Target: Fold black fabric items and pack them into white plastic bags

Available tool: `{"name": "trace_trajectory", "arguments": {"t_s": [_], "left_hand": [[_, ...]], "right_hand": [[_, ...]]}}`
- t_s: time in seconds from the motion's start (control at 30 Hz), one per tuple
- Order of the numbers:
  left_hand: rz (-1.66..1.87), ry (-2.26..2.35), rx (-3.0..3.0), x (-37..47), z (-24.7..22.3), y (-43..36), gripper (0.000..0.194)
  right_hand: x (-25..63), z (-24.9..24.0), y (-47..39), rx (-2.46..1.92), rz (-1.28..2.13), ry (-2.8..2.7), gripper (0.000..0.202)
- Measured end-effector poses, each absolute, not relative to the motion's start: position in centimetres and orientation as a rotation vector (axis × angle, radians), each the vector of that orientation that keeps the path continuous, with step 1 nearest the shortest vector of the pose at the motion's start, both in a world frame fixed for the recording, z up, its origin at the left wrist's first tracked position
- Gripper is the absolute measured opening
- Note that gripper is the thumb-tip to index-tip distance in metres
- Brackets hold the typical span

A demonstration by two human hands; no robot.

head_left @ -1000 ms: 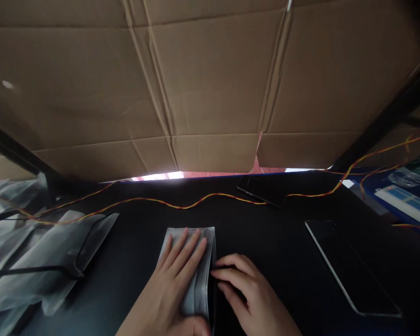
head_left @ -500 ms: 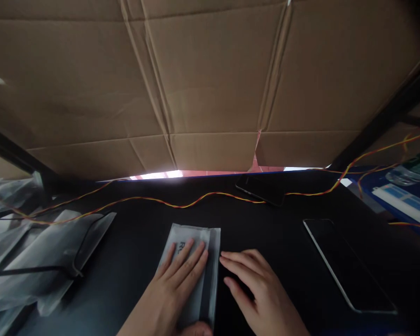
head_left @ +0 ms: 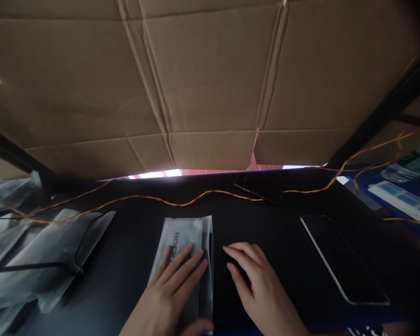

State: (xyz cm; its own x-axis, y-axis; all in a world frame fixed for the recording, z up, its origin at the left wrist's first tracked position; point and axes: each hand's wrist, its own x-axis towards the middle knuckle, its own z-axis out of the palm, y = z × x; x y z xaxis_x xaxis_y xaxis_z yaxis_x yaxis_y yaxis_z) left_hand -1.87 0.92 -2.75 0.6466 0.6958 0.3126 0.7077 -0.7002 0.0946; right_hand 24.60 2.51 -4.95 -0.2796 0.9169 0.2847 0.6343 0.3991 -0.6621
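Observation:
A frosted plastic pouch (head_left: 164,229) with dark lettering lies on the black tabletop (head_left: 133,247), in front of the camera. On top of it rests my left hand (head_left: 177,284), its fingers spread and pressing flat on the plastic. The pouch's right edge stands slightly raised. Just to the right of the pouch is my right hand (head_left: 257,280), holding nothing, its fingers slightly curved and the thumb apart from them. It does not touch the pouch.
Several frosted packets with black cords (head_left: 52,252) lie at the left. A dark phone (head_left: 343,259) is at the right, another (head_left: 257,186) at the back under a red-yellow twisted wire (head_left: 175,204). Cardboard (head_left: 210,84) stands behind. A clear bottle (head_left: 402,171) is far right.
The pouch has shifted slightly up and left in view, and my left hand sits lower on it, showing more lettering. My right hand is a little farther from the pouch.

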Motion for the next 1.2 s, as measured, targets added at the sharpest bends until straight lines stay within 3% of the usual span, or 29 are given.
{"name": "trace_trajectory", "arguments": {"t_s": [0.2, 0.33, 0.43, 0.57, 0.67, 1.0, 1.1, 1.2], "left_hand": [[-0.438, -0.876, -3.042, -0.9, -3.6, 1.5, 0.063], [-0.477, -0.880, -3.052, -0.9, -3.7, 1.7, 0.066], [-0.477, -0.860, -3.032, -1.4, -3.4, 1.4, 0.058], [-0.622, -0.888, -2.989, -2.5, -2.7, 0.4, 0.037], [-0.703, -0.947, -2.951, -2.5, -2.2, -0.1, 0.014], [-0.666, -0.915, -3.075, -0.5, -1.0, -0.2, 0.017], [-0.649, -0.854, -3.046, -0.6, -1.7, 0.0, 0.020], [-0.679, -0.769, -3.005, -0.7, -2.8, 0.4, 0.022]], "right_hand": [[23.5, -3.1, 4.4, -1.387, 0.630, -2.037, 0.027], [23.1, -4.2, 5.8, -1.544, 0.532, -1.882, 0.009], [23.3, -4.6, 5.8, -1.596, 0.487, -1.811, 0.019], [24.7, -3.4, 3.7, -1.408, 0.619, -1.933, 0.016], [25.6, -2.9, 1.9, -1.215, 0.809, -2.110, 0.025], [26.0, -3.4, 2.1, -1.255, 0.790, -2.103, 0.040], [26.1, -4.3, 2.5, -1.410, 0.572, -2.065, 0.074], [25.5, -5.2, 2.8, -1.425, 0.468, -2.154, 0.088]]}}
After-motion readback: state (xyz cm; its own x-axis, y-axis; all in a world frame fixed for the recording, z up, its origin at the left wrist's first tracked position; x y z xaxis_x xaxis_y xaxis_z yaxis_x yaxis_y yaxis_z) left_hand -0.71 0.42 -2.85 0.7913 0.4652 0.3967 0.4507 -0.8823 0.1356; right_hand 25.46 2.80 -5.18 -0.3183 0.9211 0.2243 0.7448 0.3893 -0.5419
